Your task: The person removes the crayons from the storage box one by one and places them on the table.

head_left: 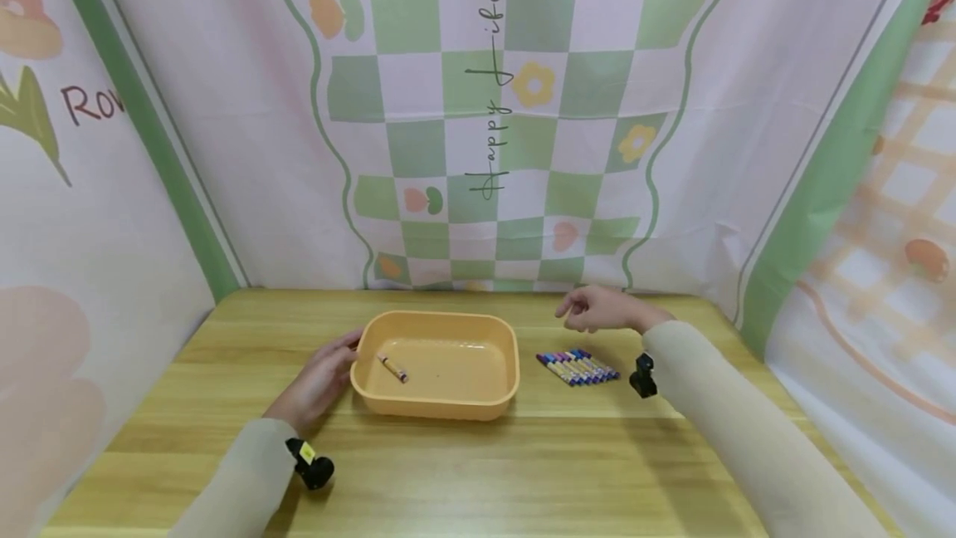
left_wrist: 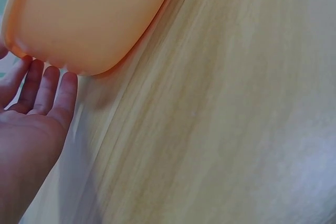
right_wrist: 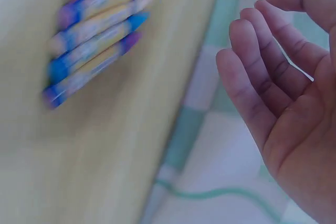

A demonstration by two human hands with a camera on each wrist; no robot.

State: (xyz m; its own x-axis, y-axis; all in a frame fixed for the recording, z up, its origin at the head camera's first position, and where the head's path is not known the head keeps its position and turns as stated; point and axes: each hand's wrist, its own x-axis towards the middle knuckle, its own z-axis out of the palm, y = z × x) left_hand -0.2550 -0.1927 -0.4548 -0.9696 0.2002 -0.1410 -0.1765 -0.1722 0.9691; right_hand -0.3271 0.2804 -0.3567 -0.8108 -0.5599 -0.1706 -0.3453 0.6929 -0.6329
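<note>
A shallow yellow-orange plastic bin (head_left: 436, 411) stands on the table with one crayon (head_left: 392, 368) lying inside it, near its left end. My left hand (head_left: 319, 382) is at the bin's left end; in the left wrist view, its fairly straight fingers (left_wrist: 48, 90) touch the outside wall. To the right of the bin, several crayons (head_left: 578, 367) in paper wrappers lie side by side in a slanted row. Behind that row, above the table, hovers my right hand (head_left: 603, 309), its fingers loosely bent and holding nothing. The right wrist view shows its palm (right_wrist: 307, 129) bare.
Everything stands on a light wood-grain table (head_left: 478, 471). A printed curtain (head_left: 478, 131) with green checks hangs right behind its far edge, and more fabric hangs at both sides. Each wrist carries a small black camera, such as the one (head_left: 644, 376) on the right.
</note>
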